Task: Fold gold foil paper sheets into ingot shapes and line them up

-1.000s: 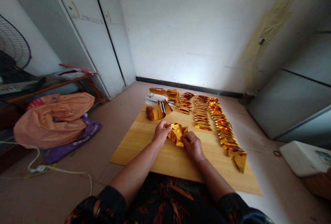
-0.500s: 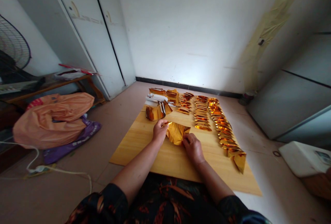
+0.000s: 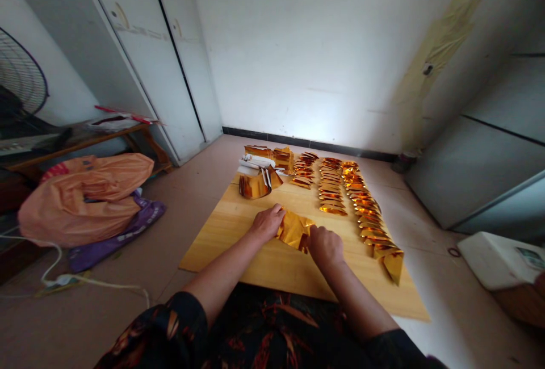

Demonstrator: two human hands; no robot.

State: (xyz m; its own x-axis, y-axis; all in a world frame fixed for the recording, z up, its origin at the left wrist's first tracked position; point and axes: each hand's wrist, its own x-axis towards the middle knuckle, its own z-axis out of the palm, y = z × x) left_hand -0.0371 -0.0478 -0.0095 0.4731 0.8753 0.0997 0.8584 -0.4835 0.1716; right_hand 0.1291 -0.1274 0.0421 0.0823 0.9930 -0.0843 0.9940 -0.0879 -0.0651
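Both hands are closed on one gold foil sheet (image 3: 293,229), which sits over the near middle of the desk (image 3: 238,233): the left hand (image 3: 268,222) grips its left end, the right hand (image 3: 327,246) its right end, fingers curled in on each side, and the foil between them is creased. To handle it well, I would keep the two grips level and the pull light and even, since thin foil like this probably tears or takes a stray crease easily; pressing from the ends with the fingertips should shape it better than squeezing the middle. As for numbers, there are two hands, one sheet between them, and three rows of folded foil pieces beyond: a short left row (image 3: 304,177), a longer middle row (image 3: 332,194) and the longest, a right row (image 3: 365,210), with one wider pointed piece (image 3: 394,264) at its near end. The pieces overlap too closely for an exact count; the middle row looks like roughly ten or so, the right row more. At the far left lie one curved foil stack (image 3: 254,185) and, just behind it, one white bundle (image 3: 256,161), its parts too small to count
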